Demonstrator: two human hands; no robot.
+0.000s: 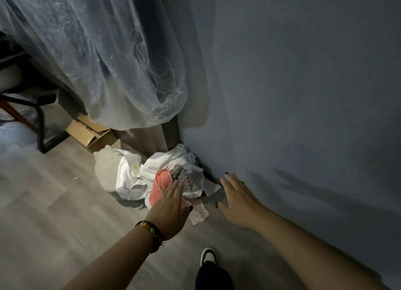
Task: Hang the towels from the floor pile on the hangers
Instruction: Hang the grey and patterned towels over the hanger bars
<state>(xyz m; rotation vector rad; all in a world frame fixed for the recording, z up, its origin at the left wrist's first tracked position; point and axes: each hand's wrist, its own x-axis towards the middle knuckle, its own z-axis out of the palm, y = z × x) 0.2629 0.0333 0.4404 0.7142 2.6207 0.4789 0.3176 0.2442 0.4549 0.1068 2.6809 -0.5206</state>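
Nearest my camera: one dark shoe with a white toe (pixel 209 257) on the wood floor (pixel 54 203), both forearms reaching forward above it. Left hand (pixel 171 205), beaded bracelet (pixel 152 233) at the wrist, fingers straight and together over the pink towel (pixel 159 186); right hand (pixel 237 199) spread flat, holding nothing, just beside the pile. Towel pile (pixel 165 177), white, pink and grey, lies on the floor against the wall (pixel 303 94), below a plastic-covered bundle (pixel 97 51), a cardboard box (pixel 91 135) nearby.

towel pile (pixel 165 177) sits on the floor (pixel 54 203) in the wall (pixel 293 94) corner, cardboard box (pixel 91 133) behind-left of it, plastic sheet (pixel 97 51) hanging above.
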